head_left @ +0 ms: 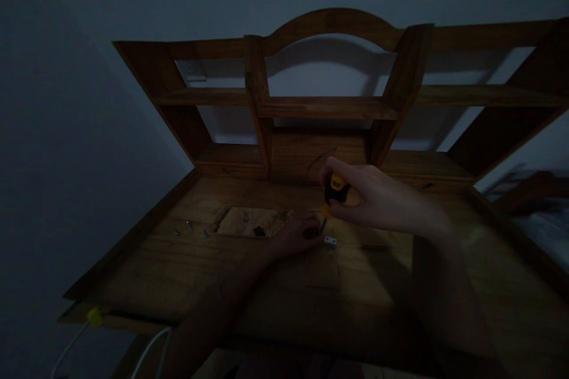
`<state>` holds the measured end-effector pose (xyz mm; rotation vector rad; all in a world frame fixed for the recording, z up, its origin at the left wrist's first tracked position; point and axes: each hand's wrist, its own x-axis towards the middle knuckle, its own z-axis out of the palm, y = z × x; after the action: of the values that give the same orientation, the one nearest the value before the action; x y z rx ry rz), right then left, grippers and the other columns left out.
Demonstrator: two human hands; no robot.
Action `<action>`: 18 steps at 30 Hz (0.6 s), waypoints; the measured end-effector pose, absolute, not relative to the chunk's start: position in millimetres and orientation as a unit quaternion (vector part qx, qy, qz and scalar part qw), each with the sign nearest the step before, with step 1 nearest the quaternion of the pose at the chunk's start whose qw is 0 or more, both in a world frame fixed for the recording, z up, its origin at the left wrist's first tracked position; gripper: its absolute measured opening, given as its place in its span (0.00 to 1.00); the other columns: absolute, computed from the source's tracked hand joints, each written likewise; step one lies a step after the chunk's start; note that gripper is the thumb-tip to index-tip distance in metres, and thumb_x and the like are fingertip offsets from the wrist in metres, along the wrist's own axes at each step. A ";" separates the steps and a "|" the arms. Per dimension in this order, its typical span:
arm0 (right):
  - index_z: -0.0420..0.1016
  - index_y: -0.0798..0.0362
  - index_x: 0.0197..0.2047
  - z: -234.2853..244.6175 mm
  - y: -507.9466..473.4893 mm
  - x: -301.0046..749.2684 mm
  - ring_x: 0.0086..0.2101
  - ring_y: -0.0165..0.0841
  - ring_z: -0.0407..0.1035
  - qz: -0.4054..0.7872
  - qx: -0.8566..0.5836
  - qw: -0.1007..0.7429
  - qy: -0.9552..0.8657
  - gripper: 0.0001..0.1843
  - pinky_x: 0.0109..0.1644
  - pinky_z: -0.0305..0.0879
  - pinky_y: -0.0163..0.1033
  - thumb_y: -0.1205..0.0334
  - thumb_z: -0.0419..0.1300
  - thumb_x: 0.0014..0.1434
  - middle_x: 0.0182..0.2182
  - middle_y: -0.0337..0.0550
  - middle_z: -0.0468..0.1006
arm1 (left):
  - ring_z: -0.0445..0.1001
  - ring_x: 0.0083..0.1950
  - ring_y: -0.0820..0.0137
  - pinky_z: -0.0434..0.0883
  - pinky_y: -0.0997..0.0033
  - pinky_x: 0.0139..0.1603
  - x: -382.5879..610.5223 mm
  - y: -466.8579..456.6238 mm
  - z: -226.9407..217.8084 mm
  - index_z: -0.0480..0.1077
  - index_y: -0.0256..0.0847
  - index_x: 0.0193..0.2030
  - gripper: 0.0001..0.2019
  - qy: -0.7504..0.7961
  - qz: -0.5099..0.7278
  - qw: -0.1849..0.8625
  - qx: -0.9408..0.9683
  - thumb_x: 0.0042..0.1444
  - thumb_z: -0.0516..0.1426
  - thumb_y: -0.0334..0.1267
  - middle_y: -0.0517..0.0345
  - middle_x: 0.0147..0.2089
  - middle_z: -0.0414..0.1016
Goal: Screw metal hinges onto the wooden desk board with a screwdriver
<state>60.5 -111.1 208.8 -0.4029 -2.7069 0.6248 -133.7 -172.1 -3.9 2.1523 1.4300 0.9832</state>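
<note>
My right hand [355, 192] is wrapped round the yellow and black handle of a screwdriver [336, 189]. Its dark shaft slants down toward a small white block with holes [329, 241] on the wooden desk [373, 266]. At the block's left end are the curled fingers of my left hand [300, 234], close to the screwdriver tip. The dim light hides exactly where the tip meets the block. To the left, several screws [189, 224] lie on the desktop beside a pale, rough-faced board piece [249, 222].
A wooden shelf unit [329, 108] with an arched top stands along the back of the desk. Raised side strips [133, 231] edge the desktop. At the front left corner hang a yellow tag [94, 316] and a white cable [153, 340].
</note>
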 end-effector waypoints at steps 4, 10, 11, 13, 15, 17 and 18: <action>0.67 0.49 0.47 210.3 -109.4 62.3 0.33 0.33 0.70 0.206 -0.149 0.165 -0.953 0.14 0.36 0.59 0.36 0.64 0.60 0.56 0.35 0.37 0.75 | 0.70 0.39 0.70 0.67 0.72 0.40 -132.8 -171.8 -4.6 0.69 0.38 0.35 0.11 0.504 0.350 0.194 0.766 0.62 0.58 0.44 0.56 0.39 0.70; 0.68 0.47 0.53 202.0 -108.6 52.7 0.37 0.36 0.73 0.188 -0.158 0.198 -0.949 0.15 0.42 0.63 0.38 0.59 0.59 0.62 0.39 0.41 0.78 | 0.71 0.43 0.68 0.68 0.70 0.45 -132.9 -172.4 -1.4 0.71 0.38 0.36 0.12 0.508 0.341 0.211 0.762 0.63 0.58 0.45 0.54 0.42 0.72; 0.68 0.48 0.53 200.3 -107.9 51.2 0.38 0.36 0.73 0.183 -0.162 0.203 -0.948 0.16 0.42 0.64 0.38 0.57 0.59 0.62 0.40 0.41 0.78 | 0.71 0.44 0.68 0.68 0.70 0.46 -133.2 -172.2 -0.6 0.71 0.38 0.36 0.12 0.502 0.343 0.217 0.764 0.63 0.58 0.46 0.54 0.43 0.72; 0.69 0.48 0.53 198.0 -106.4 49.4 0.38 0.36 0.73 0.176 -0.168 0.210 -0.947 0.16 0.42 0.64 0.38 0.56 0.60 0.63 0.40 0.42 0.79 | 0.72 0.47 0.67 0.68 0.69 0.48 -133.9 -172.0 1.1 0.72 0.38 0.38 0.13 0.494 0.345 0.226 0.765 0.61 0.60 0.47 0.54 0.44 0.72; 0.69 0.48 0.54 197.3 -105.4 49.7 0.38 0.36 0.73 0.171 -0.170 0.214 -0.947 0.17 0.41 0.64 0.38 0.56 0.60 0.62 0.41 0.42 0.79 | 0.72 0.47 0.66 0.69 0.69 0.49 -134.5 -172.1 2.6 0.73 0.39 0.40 0.13 0.494 0.338 0.236 0.765 0.60 0.62 0.48 0.54 0.46 0.73; 0.69 0.48 0.56 198.1 -105.3 51.4 0.38 0.36 0.73 0.167 -0.162 0.213 -0.949 0.19 0.42 0.64 0.38 0.59 0.60 0.62 0.43 0.42 0.79 | 0.72 0.47 0.67 0.69 0.68 0.49 -134.8 -172.2 2.7 0.73 0.39 0.42 0.14 0.496 0.331 0.243 0.765 0.59 0.62 0.48 0.54 0.47 0.73; 0.69 0.48 0.58 198.7 -105.6 52.4 0.38 0.35 0.73 0.166 -0.156 0.214 -0.950 0.21 0.43 0.65 0.39 0.60 0.60 0.61 0.45 0.42 0.78 | 0.72 0.47 0.67 0.69 0.69 0.49 -134.8 -172.1 1.8 0.73 0.39 0.42 0.14 0.497 0.330 0.245 0.764 0.60 0.61 0.49 0.54 0.47 0.73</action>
<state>52.4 -105.6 198.7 -0.4336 -2.6361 0.4597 -134.8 -172.1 1.8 2.0862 1.3564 0.9006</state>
